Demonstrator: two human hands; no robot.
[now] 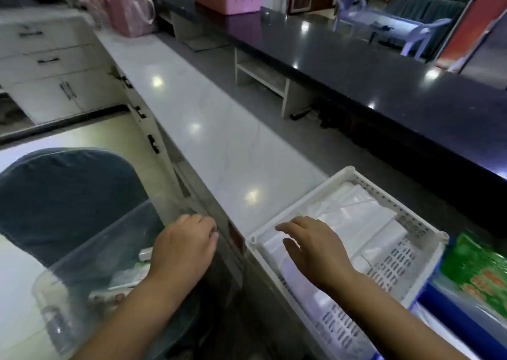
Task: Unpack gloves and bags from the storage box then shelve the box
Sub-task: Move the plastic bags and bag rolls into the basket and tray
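White marble-look worktop [208, 129] runs away beyond both sets of fingers, bare along its middle. Clear storage box [90, 252] sits below the worktop edge, under the left hand [182, 247]; a few small items lie inside it, too blurred to identify. White perforated tray [406, 252] lies on the worktop beneath the right hand [315, 247], holding flat clear bags [354, 211] stacked just past the fingertips. Left fingers [204, 222] are curled at the box's far rim; whether they pinch the rim cannot be told. Right fingers [288, 226] are spread wide and flat, holding nothing, over the near end of the bags.

Step in hand, as judged: unpacking, with bags being laid in the tray while the left hand steadies the box. The next move likely calls for a reach back into the box for what remains, since it does not look empty and so is not ready to shelve.

Around: a dark chair back [68, 192] stands beyond the box, close enough to crowd lifting it out. Green packets [477, 274] lie to the right of the tray. Pink bags [129, 11] stand at the worktop's far end, well clear.
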